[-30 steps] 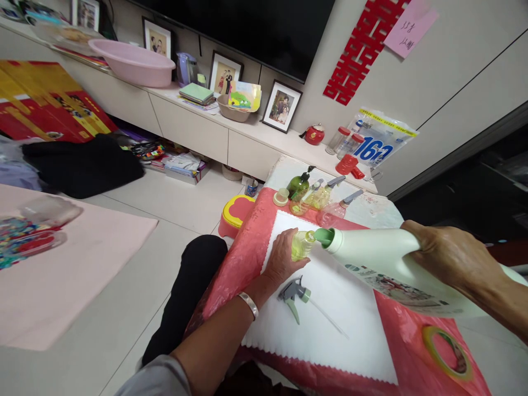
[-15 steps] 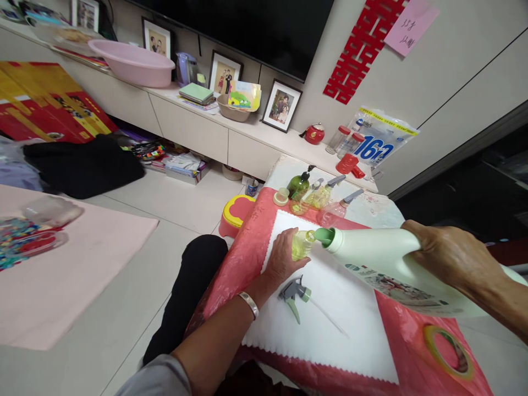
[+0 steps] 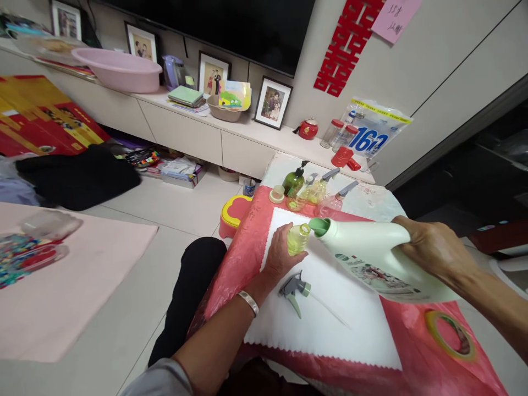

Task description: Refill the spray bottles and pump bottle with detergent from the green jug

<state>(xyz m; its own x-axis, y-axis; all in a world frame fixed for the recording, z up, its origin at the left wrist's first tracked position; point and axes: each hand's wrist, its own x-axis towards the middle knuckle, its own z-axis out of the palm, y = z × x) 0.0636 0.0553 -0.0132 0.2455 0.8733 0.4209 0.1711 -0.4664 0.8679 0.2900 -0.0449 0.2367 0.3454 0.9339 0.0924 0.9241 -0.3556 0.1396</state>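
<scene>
My left hand (image 3: 282,252) is wrapped around a small clear yellow-green bottle (image 3: 297,242), holding it with its uncapped mouth up over a white scalloped sheet (image 3: 330,335). With my right hand (image 3: 424,242) I grip the handle of a large pale green detergent jug (image 3: 371,247), which lies tilted nearly level. The jug's green spout (image 3: 319,226) is close beside the bottle's mouth; I cannot make out any liquid between them. A grey and green spray trigger head (image 3: 296,289) with a long clear tube lies on the sheet below my hands.
Behind the sheet stand a green pump bottle (image 3: 293,181), a pink spray bottle (image 3: 332,204), yellowish spray bottles (image 3: 317,192) and a pale green cap (image 3: 277,193). A tape roll (image 3: 449,334) lies on the red table cover at right. A yellow-topped stool (image 3: 235,214) stands left.
The view has shifted slightly. The small bottle looks more upright, and its mouth has come slightly away from the jug's spout. Both hands keep their grips.
</scene>
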